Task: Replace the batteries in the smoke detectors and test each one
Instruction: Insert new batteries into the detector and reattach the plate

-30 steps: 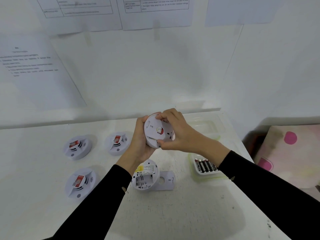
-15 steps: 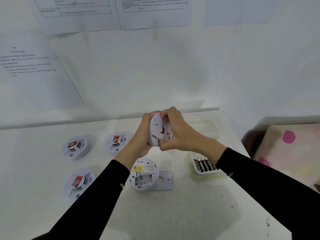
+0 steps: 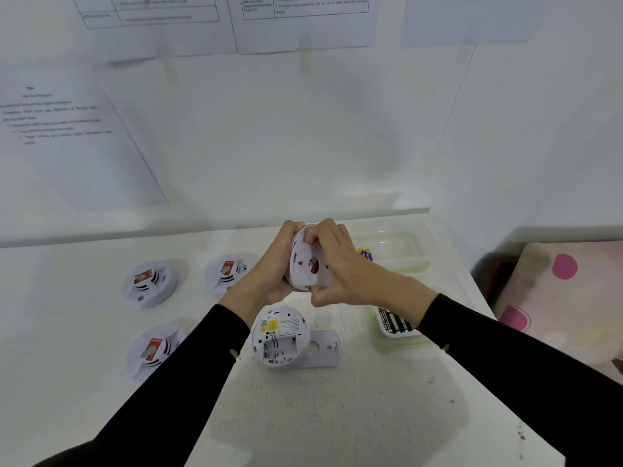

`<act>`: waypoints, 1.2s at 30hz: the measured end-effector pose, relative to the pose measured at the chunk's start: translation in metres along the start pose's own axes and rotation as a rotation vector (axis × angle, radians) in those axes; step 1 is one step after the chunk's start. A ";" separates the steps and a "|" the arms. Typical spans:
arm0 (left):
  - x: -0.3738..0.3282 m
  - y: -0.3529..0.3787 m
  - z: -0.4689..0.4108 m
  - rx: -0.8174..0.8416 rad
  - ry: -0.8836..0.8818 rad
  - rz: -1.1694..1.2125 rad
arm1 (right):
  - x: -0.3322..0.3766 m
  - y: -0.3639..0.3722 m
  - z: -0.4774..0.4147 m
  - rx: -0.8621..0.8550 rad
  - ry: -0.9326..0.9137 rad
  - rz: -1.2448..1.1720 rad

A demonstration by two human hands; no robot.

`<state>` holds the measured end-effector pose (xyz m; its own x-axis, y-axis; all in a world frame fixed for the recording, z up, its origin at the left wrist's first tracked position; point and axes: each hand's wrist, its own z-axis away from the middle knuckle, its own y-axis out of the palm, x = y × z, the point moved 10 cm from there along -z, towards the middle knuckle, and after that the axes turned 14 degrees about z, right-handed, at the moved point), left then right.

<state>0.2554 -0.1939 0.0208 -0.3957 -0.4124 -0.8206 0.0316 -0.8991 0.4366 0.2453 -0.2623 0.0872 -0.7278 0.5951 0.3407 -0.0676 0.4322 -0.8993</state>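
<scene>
I hold a round white smoke detector (image 3: 306,264) on edge above the table, its back plate facing me with a red spot at the middle. My left hand (image 3: 269,274) cups it from the left and behind. My right hand (image 3: 340,267) grips its back plate from the right, fingers curled over the top rim and thumb under the bottom. Below them an opened detector (image 3: 279,342) lies face down with its battery bay bare, beside its loose mounting plate (image 3: 323,348). A small tray of black batteries (image 3: 394,323) sits under my right wrist.
Three more detectors with red tags lie on the white table: one at the far left (image 3: 150,281), one beside it (image 3: 227,273), one nearer me on the left (image 3: 153,348). A clear container (image 3: 404,251) with purple batteries (image 3: 365,254) stands at the back right. The table ends at the right beside a patterned cushion (image 3: 566,291).
Both hands have tilted the detector from nearly flat-on to more on edge. My right fingers have moved up over its top rim. The hands sit slightly higher.
</scene>
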 end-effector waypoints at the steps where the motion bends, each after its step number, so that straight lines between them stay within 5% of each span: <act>1: 0.002 -0.004 -0.001 -0.010 -0.010 0.023 | 0.000 0.000 -0.001 0.003 -0.003 0.002; 6: 0.004 -0.009 -0.004 0.017 -0.018 0.246 | -0.004 -0.004 -0.010 0.022 0.013 -0.032; 12: -0.011 -0.033 -0.005 -0.020 0.124 0.539 | -0.068 -0.018 -0.017 -0.186 0.403 -0.556; 14: -0.016 -0.044 -0.003 -0.027 0.160 0.613 | -0.079 0.003 -0.017 -0.133 0.447 -0.478; 19: -0.028 -0.053 0.003 0.013 0.191 0.631 | -0.079 0.086 -0.017 0.380 0.296 0.003; 30: -0.025 -0.049 0.010 0.077 0.178 0.630 | -0.098 0.115 -0.021 0.540 0.257 0.183; 33: -0.022 -0.048 0.011 0.069 0.177 0.627 | -0.094 0.090 -0.023 0.382 0.302 0.011; 36: -0.018 -0.048 0.008 0.037 0.183 0.650 | -0.077 0.022 -0.023 -0.118 0.325 -0.224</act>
<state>0.2532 -0.1420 0.0174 -0.1446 -0.8888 -0.4348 0.1779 -0.4556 0.8722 0.3151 -0.2831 0.0471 -0.4495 0.6524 0.6102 -0.1075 0.6386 -0.7620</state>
